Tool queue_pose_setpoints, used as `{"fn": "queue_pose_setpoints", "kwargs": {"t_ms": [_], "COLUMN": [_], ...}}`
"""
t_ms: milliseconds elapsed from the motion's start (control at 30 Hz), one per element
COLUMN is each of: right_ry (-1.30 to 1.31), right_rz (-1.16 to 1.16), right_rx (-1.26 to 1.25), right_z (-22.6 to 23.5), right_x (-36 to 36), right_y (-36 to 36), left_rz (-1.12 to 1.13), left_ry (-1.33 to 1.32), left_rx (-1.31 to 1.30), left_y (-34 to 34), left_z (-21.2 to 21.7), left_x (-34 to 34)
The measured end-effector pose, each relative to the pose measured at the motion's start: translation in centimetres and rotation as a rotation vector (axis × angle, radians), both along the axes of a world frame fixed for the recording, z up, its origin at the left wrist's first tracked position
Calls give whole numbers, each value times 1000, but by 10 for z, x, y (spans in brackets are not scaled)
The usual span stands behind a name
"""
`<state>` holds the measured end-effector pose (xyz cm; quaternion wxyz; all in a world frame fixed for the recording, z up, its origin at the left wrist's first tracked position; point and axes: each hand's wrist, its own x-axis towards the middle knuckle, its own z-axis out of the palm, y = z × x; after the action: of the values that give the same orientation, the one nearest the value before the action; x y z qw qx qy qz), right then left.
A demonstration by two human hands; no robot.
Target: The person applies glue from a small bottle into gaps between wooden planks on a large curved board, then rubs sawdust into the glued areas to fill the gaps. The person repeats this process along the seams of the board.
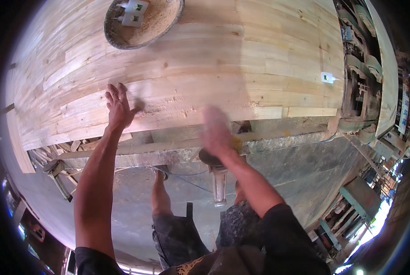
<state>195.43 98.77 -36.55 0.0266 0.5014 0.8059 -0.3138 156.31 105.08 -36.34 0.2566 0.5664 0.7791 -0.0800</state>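
Note:
A wide pale panel of glued wood strips spreads out in front of me. My left hand rests on it near the front edge, fingers stretched and thumb apart, with nothing in it. A small dark smudge shows beside the thumb. Motion smears my right hand over the panel's front edge, so its fingers cannot be made out. Crumbs of sawdust lie between the hands. Farther off, a dark round bowl holds tan powder and two small white squeeze bottles with nozzles.
Another white squeeze bottle lies near the panel's right end. A metal beam runs below the front edge, with a metal post and round pad beneath my right hand. Clamp machinery stands at the right; wood scraps lie under the panel's left.

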Motion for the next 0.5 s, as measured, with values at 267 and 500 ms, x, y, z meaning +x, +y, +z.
{"fn": "queue_pose_setpoints", "kwargs": {"t_ms": [267,500], "right_ry": [-49,-155], "right_rz": [-394,-619], "right_rx": [240,336], "right_z": [-8,-45], "right_x": [4,113], "right_y": [18,43], "left_rz": [-20,-29], "left_ry": [24,34], "left_rx": [-20,-9], "left_y": [0,2], "left_z": [0,-2], "left_x": [0,-1]}}
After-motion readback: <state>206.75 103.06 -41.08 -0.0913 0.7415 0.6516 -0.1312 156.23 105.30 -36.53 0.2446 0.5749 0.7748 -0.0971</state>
